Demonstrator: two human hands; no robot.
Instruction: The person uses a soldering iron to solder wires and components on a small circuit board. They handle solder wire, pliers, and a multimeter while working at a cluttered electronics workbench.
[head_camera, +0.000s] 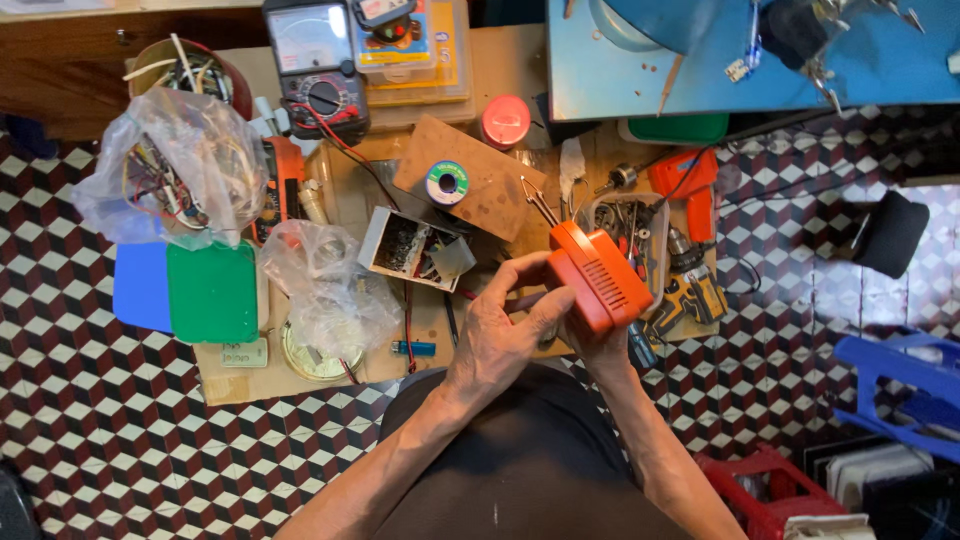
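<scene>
An orange soldering gun (598, 277) with a thin metal tip pointing up-left is held over the low wooden bench (300, 375). My right hand (607, 350) grips it from below, mostly hidden under its body. My left hand (505, 325) rests against the gun's left side, fingers curled at its handle. A spool of solder wire (446, 183) sits on a brown board just beyond the tip. A small open box of parts (410, 247) lies left of the gun.
Two multimeters (315, 65), clear plastic bags of wires (175, 170), green (212, 292) and blue boxes, a red jar lid (505, 120), an orange drill (690, 185), a tool tray (640, 225) and a blue lighter (413, 348) crowd the bench. Checkered floor surrounds it; red crate (760, 490) and blue stool (900, 385) at right.
</scene>
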